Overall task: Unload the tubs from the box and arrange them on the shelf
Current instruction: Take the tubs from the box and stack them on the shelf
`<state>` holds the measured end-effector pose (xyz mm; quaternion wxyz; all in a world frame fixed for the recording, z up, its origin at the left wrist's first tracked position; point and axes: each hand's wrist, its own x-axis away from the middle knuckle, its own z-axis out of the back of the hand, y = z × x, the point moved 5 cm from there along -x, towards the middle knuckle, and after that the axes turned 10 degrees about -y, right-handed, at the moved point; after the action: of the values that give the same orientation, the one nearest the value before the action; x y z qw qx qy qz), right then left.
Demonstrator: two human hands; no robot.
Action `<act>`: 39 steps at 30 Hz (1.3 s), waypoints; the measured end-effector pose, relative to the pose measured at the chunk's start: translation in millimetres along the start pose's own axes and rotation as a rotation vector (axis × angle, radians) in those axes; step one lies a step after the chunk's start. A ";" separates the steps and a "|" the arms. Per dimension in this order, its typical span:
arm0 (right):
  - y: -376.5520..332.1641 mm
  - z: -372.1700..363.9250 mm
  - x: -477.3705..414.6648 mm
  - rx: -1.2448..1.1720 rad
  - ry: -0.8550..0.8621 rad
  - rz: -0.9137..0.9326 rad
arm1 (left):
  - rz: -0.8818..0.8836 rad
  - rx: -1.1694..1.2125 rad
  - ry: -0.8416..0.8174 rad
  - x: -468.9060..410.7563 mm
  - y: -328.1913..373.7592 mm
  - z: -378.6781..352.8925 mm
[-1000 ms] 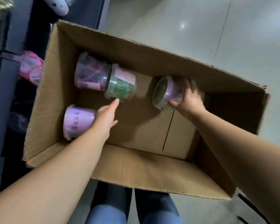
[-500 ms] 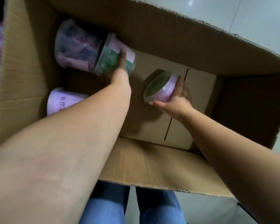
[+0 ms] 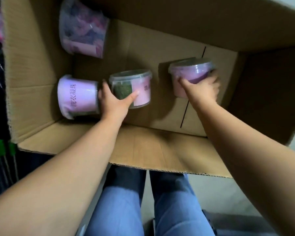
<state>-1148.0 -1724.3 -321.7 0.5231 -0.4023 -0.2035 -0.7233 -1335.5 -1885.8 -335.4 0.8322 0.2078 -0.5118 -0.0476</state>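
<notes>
Unloading is at the lift-out stage, as I judge it: two tubs are gripped and neither is above the box walls yet. Nearest, at the bottom of the frame, the person's legs in blue jeans (image 3: 126, 201) stand against the near wall of the cardboard box (image 3: 160, 149), with both forearms reaching over it. Left hand (image 3: 114, 103), centre-left: thumb pressed on the front of the green-filled tub (image 3: 136, 79), fingers curled round its left side, in the gap just beside the lilac tub (image 3: 77, 96). That tub lies on its side against the box's left wall. Right hand (image 3: 200, 90), centre-right: thumb across the front of the pink tub (image 3: 191, 70), fingers wrapped round its far side; these are blurred, so contact detail is uncertain. Both held tubs are upright with lids on, apart from each other. Cannot tell whether either is off the box floor. Next move, by my estimate: raise both straight up past the walls, keep them level, then carry them to the shelf, which I cannot identify here. Likely hindrances: the high side walls, and the lilac tub may roll if the left fingers nudge it. Farthest, upper left: a clear tub of mixed pink and dark contents (image 3: 83, 36) lies tilted in the far corner, yet to be fetched.
</notes>
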 end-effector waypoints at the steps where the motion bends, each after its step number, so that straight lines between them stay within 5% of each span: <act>1: -1.6 -2.9 -2.1 -0.019 -0.024 0.009 | -0.033 -0.003 0.019 4.4 2.4 -0.9; 7: -10.4 -8.2 -10.4 0.064 -0.038 0.064 | 0.047 0.087 -0.099 2.6 11.2 -20.2; 14: -10.5 -15.7 -8.9 -0.365 -0.152 0.069 | 0.054 0.027 -0.199 -3.0 39.2 -15.4; 22: -19.8 60.6 113.2 -0.590 -0.225 0.178 | -0.091 0.405 -0.284 120.0 77.7 70.4; 29: -66.4 138.3 259.6 -0.584 -0.298 0.662 | -0.308 0.737 -0.348 262.7 120.5 136.7; 31: -103.8 168.8 337.2 -0.516 -0.377 0.929 | -0.442 0.778 -0.177 340.0 118.5 184.6; 34: -130.3 191.0 368.6 -0.465 -0.406 1.102 | -0.534 0.819 -0.173 359.3 130.0 197.3; 39: -155.7 188.7 467.2 -0.380 -0.568 1.382 | -0.667 0.981 0.149 450.4 92.5 246.0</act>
<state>-1282.0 -1808.7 181.3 0.7057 -0.6911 0.0951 -0.1241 -1349.9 -2006.3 171.8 0.6130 0.7201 -0.3214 -0.0497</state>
